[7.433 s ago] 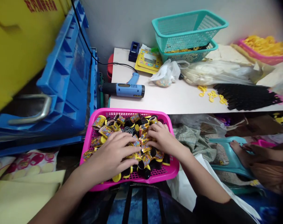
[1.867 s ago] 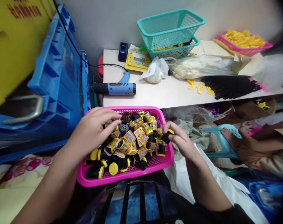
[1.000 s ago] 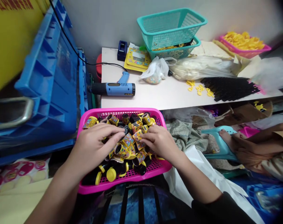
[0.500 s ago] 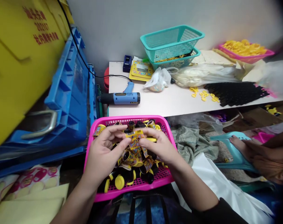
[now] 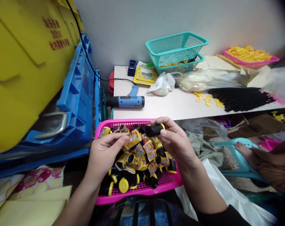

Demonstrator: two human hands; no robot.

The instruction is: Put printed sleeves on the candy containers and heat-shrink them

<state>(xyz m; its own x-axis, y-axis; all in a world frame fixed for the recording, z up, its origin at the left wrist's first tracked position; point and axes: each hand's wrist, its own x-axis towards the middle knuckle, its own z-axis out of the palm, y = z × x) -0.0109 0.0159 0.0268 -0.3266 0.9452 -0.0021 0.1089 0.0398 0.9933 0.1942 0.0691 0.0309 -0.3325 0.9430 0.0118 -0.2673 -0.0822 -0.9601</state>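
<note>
A pink basket in front of me holds many black tubes with yellow caps and printed yellow sleeves. Above its left part, my left hand pinches a printed yellow sleeve between thumb and fingers. My right hand grips a black tube by its yellow-capped end, over the back right of the basket. The tube lies nearly level, its dark end toward the left. Sleeve and tube are close together but apart.
Behind the basket, a white table bears a blue heat gun, teal baskets, plastic bags and black strips. Blue crates stand at left. A person's foot rests on a teal stool at right.
My hands have moved apart. My right hand now holds a black tube, while the yellow sleeve stays in my left hand. The view has shifted slightly, so the surroundings appear further right and lower.
</note>
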